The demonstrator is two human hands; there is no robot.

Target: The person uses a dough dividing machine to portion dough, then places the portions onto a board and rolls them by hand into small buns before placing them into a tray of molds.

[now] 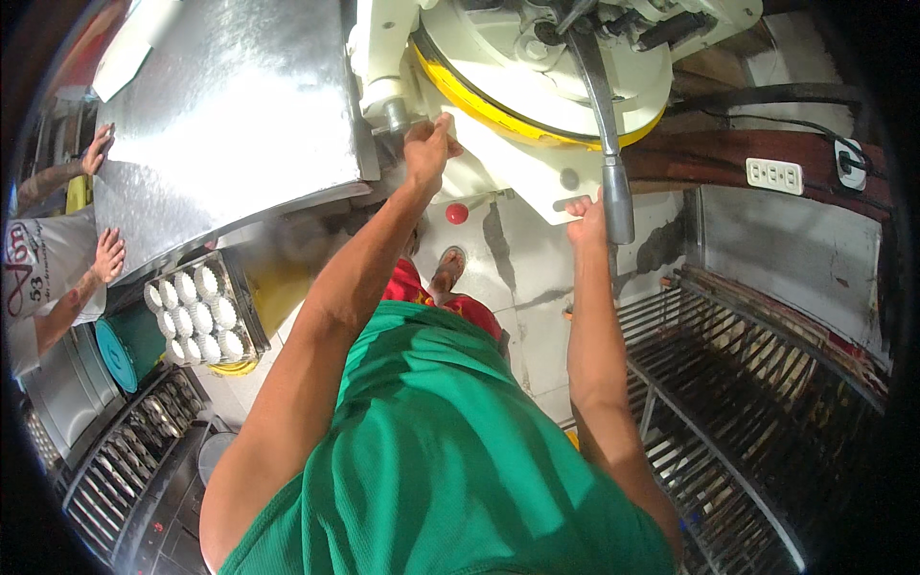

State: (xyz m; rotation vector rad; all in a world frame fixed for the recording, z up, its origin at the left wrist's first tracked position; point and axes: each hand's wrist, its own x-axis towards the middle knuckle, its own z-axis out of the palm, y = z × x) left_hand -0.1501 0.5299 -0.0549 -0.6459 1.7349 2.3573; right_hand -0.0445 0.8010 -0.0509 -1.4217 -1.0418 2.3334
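Observation:
A white flat plate [522, 172] with a slot near its right corner lies partly under the round head of a large cream machine [613, 72] with a yellow rim. My right hand [586, 225] is closed on the plate's right corner, its fingers by the slot. At the plate's left end my left hand [430, 151] is curled closed round its edge; part of the grip is hidden. Just right of my right hand hangs the machine's long metal lever [616, 196] with a thick grey grip. A metal fitting [395, 113] on the machine sits beside my left hand.
A steel table [225, 105] stands at left, with another person's hands [107, 254] on its edge. Below it is a tray of white fluted cups [199, 311]. A slatted metal rack [738, 383] stands at right, below a wall socket [774, 176]. A red round thing [457, 213] lies on the floor.

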